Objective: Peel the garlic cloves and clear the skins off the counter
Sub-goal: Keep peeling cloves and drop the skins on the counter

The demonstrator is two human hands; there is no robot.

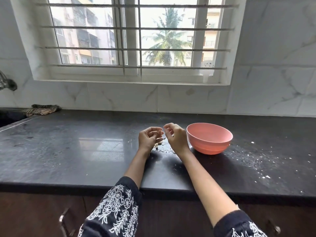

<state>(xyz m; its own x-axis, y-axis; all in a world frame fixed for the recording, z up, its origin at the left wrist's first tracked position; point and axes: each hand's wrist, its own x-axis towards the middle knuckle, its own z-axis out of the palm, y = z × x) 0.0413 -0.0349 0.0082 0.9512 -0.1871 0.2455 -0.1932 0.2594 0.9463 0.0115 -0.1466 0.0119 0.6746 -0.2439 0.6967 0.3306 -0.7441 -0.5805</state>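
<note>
Hands: two, both bare, raised just above the counter near its middle, fingertips almost meeting.
Left hand (148, 138): palm turned up and toward the right, fingers curled inward; whether a clove or a scrap of skin sits between the fingertips is too small to tell, so the grip cannot be told.
Right hand (176, 136): just right of the left one, fingers curled downward with thumb and forefinger close together; what they pinch, if anything, cannot be made out.
Garlic skins (160, 148): a small loose heap of pale flakes on the counter directly under and between the two wrists; the pieces are too small and mixed to count, and cloves cannot be told from skins there.
Bowl (209, 141): one, pink, upright on the counter just right of the right hand; its inside is only partly in view.
Counter (77, 151): one dark polished slab, with white specks scattered on the right part, near and far of the bowl.
Cloth (41, 110): one striped rag, far left, against the wall.
Window (133, 38): one, barred, on the far wall.
Sleeves: two, dark with white embroidery, at the near edge.
</note>
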